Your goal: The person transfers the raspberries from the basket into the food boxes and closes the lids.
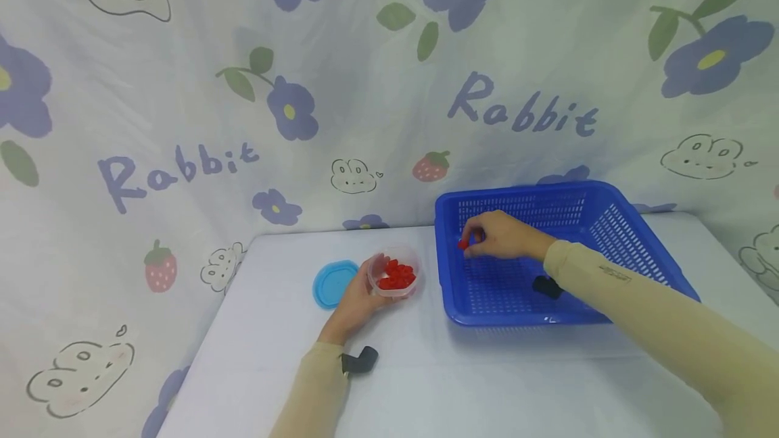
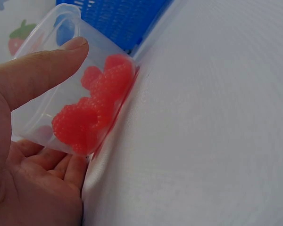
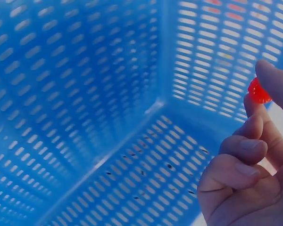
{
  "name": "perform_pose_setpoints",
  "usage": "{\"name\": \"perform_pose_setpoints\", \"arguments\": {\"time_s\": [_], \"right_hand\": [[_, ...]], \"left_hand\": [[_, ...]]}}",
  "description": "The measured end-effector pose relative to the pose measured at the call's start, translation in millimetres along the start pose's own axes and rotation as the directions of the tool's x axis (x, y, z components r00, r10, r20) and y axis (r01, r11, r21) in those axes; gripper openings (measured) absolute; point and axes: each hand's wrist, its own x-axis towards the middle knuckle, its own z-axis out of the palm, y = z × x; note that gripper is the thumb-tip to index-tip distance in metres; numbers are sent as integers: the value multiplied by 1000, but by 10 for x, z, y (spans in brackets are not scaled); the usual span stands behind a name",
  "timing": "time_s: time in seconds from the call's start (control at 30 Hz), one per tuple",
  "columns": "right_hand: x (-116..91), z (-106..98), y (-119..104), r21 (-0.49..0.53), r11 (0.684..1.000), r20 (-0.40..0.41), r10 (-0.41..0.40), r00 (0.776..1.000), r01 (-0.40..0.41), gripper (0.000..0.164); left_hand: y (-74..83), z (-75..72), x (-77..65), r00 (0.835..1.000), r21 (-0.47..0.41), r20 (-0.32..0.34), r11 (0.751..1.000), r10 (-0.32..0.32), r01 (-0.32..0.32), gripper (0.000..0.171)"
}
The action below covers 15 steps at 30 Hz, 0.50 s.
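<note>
My left hand (image 1: 355, 304) holds a clear plastic tub (image 1: 395, 251) on the white table, thumb on one side and fingers on the other. Inside the tub lie several red raspberries (image 2: 101, 101), piled at its bottom in the left wrist view. Over the left part of a blue basket (image 1: 446, 276), my right hand (image 1: 504, 235) pinches a single raspberry (image 3: 259, 92) between thumb and index finger. The other fingers of that hand are curled in. A light blue lid (image 1: 332, 285) lies flat to the left of the tub, partly behind my left hand.
The slotted basket stands right of the tub, near the back of the white table (image 1: 414, 384). Behind the table hangs a cloth (image 1: 365, 86) printed with flowers and rabbits. A black device (image 1: 360, 361) sits at my left wrist, another (image 1: 548, 287) under the right.
</note>
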Motion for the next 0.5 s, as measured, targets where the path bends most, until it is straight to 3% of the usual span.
{"name": "perform_pose_setpoints", "arguments": {"time_s": [0.13,0.37,0.5], "right_hand": [[-58,-54,-63,5,1000,-33,27,999,-27,24],[-206,-169,-209,11,999,-100,53,994,-52,29],[-297,-227,-347,17,998,-142,66,988,-64,28]], "left_hand": [[31,-8,-15,1000,10,18,1000,2,-3,92],[303,-39,-124,999,7,50,1000,-3,2,89],[273,-36,-113,999,9,44,1000,-5,4,90]]}}
